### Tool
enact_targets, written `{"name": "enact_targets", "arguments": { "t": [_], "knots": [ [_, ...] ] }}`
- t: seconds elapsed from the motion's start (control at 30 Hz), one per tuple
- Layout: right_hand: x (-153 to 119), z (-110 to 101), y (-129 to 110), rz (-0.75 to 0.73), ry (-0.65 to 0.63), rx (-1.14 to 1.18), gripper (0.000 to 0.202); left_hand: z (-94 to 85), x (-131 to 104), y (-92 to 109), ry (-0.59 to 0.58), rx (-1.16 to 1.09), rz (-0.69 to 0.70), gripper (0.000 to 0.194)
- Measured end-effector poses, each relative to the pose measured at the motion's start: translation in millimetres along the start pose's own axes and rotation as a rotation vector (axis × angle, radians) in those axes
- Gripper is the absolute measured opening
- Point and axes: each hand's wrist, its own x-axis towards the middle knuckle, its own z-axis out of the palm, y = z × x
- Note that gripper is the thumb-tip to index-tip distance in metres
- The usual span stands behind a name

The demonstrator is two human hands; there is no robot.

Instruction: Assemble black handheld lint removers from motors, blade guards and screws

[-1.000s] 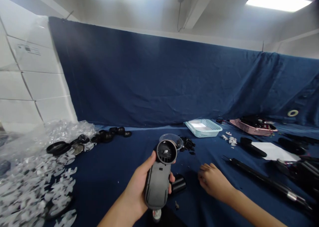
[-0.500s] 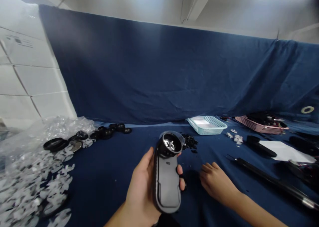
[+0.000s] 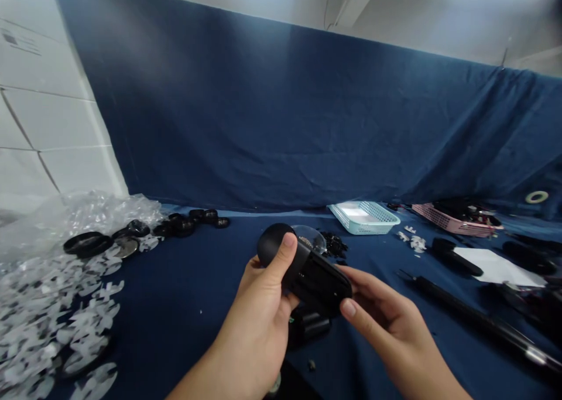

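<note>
A black handheld housing (image 3: pixel 322 283) with a round head lies tilted across my hands, its dark recessed side facing me. My left hand (image 3: pixel 259 312) wraps round the head end, thumb pressed on top. The thumb and fingers of my right hand (image 3: pixel 390 324) close on the other end. A clear round dish (image 3: pixel 311 239) shows behind the housing; whether it is attached I cannot tell. Just below the housing is a black rounded part (image 3: pixel 309 325), partly covered by my left hand. Small black pieces (image 3: pixel 336 245) lie in a heap on the blue cloth beyond.
White flat plastic pieces (image 3: pixel 57 306) spread over the left, with black rings (image 3: pixel 88 243) and clear plastic wrap (image 3: pixel 105 209) behind them. At the back right stand a light blue basket (image 3: pixel 373 229) and a pink basket (image 3: pixel 456 223). A black screwdriver-like tool (image 3: pixel 465 312) lies at right.
The housing has been turned over, from its grey panel and open head to its dark recessed side. My right hand has come off the cloth and gripped its end.
</note>
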Motion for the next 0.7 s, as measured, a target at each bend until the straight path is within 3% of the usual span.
{"name": "enact_targets", "arguments": {
  "t": [0.27, 0.47, 0.6, 0.7],
  "knots": [
    [-11, -1, 1, 0.078, 0.031, 0.317, 0.033, 7.7, -13, 13, -0.037, -0.061, -0.079, 0.037],
    [-19, -4, -2, 0.044, 0.002, 0.315, 0.036, 6.1, -22, 14, -0.076, -0.066, -0.081, 0.04],
    [-23, -7, -3, -0.032, 0.083, 0.089, 0.037, 9.9, -27, 15, -0.098, -0.074, -0.066, 0.037],
    [-23, 0, -3, -0.332, 0.244, -0.37, 0.038, 7.8, -27, 16, -0.178, -0.112, -0.089, 0.039]
  ]
}}
